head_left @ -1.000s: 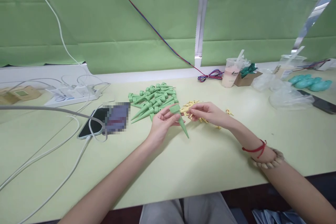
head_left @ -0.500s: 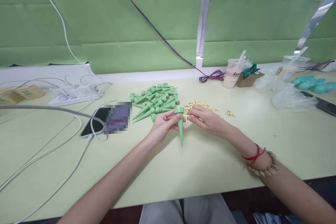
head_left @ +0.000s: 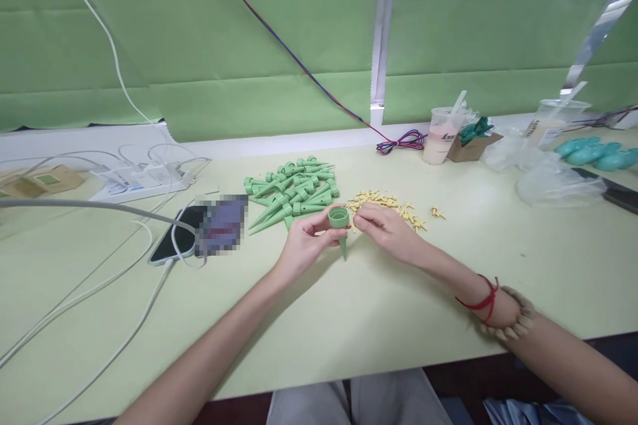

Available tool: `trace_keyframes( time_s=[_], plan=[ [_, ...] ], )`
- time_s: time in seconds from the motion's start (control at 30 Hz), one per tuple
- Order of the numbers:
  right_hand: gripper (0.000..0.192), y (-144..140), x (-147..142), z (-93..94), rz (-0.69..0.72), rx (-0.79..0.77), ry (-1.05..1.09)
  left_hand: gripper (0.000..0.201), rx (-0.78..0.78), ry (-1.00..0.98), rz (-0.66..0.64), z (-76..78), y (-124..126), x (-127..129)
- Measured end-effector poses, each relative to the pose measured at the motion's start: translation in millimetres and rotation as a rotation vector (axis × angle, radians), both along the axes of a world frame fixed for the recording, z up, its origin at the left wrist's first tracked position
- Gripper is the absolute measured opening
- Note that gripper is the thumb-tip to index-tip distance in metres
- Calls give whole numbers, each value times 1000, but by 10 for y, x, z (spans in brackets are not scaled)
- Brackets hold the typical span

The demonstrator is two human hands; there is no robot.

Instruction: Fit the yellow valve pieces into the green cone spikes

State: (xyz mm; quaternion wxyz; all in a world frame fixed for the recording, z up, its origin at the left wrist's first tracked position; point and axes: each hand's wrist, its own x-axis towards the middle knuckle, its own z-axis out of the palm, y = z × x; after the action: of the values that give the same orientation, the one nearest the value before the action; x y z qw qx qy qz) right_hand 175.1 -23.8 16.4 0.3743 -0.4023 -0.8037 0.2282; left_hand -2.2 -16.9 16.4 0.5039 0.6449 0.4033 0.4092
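green spike (head_left: 339,221), open cup up, tip down; yellow pieces (head_left: 375,199) heaped beyond.

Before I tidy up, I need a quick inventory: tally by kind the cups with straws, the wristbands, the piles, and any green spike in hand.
Green spike in the left hand: 1
Pile of green spikes: 1
Pile of yellow pieces: 1
Cups with straws: 2
Wristbands: 2
Total: 7

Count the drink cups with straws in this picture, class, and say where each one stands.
2. One pink-filled cup stands just left of the cardboard box; another cup stands farther right, behind crumpled clear plastic. No third shows.
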Motion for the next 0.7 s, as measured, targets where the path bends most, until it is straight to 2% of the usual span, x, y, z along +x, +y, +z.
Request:
trace_keyframes(
  time_s=[0.07, 0.13, 0.2, 0.33, 0.43, 0.53, 0.7],
  plan=[
    [34, -7, -9, 7, 18, -140, 17, 50, -8, -1, -17, 20, -4, -2],
    [37, -18, -10, 19, 17, -156, 24, 48, -59, -32, -62, 42, 0, -7],
    [34, -24, 5, 42, 18, -9, -7, 44, -114, -84, -98, 60, 9, -13],
    [22, -7, 70, 84, 54, 360, -214, 45, -157, -141, -110, 75, 23, -31],
    [25, 6, 96, 78, 28, 501, -303, 50, -167, -114, -124, 74, 17, -41],
    [24, -5, 86, 51, 24, 493, -266, 53, -174, -101, -125, 73, 8, -45],
    [26, -46, 54, 31, 62, 332, -111, 55, -158, -87, -124, 74, 7, -49]
  ],
)
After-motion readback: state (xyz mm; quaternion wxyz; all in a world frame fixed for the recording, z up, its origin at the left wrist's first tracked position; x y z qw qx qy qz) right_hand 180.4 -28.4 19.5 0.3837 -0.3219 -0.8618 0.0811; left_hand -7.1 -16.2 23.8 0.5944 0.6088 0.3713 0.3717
